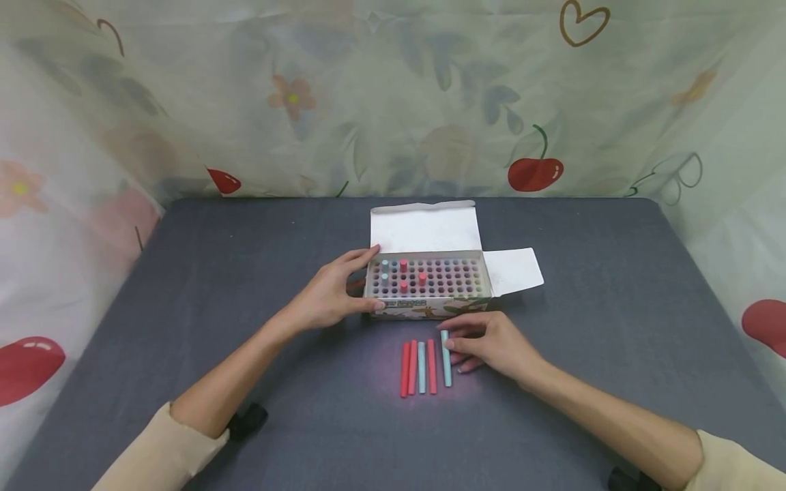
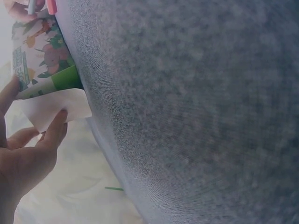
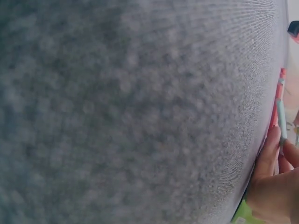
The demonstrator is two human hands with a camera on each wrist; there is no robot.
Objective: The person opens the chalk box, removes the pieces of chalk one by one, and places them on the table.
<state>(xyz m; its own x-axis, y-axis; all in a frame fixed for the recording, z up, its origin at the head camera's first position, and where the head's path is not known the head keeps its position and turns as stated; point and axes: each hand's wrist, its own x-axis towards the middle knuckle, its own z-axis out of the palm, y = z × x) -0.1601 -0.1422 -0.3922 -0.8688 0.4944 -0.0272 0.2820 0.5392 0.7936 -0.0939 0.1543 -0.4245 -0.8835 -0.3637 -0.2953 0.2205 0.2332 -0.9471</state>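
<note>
Desk: dark grey cloth-covered desk (image 1: 307, 429), far edge and both side edges in my view
Box: low rectangular printed card box (image 1: 430, 309) with a pierced insert of round holes, about midway between the desk's side edges, nearer the far edge
Lid: plain white card lid (image 1: 425, 228) thrown back toward the far edge; white side flap (image 1: 512, 271) folded out toward the right edge
Seated sticks: two light blue sticks (image 1: 385, 266) and three coral-red sticks (image 1: 403, 265) standing in holes, left half of the box
Loose row: slim round chalk-like sticks on the desk, front-edge side of the box; from the left edge side red (image 1: 404, 369), red (image 1: 413, 367), light blue (image 1: 421, 368), red (image 1: 432, 366)
Left hand: left hand (image 1: 331, 290) grips the box's left end, thumb at the front corner, index finger at the rear one
Right hand: right hand (image 1: 491, 341) pinches a light blue chalk-like stick (image 1: 446, 368) between thumb and fingers, just beside the row's right end; can't tell whether its lower end touches the desk
Backdrop: pale curtain (image 1: 381, 68) with printed cherries and flowers, behind the far edge and along both sides
</note>
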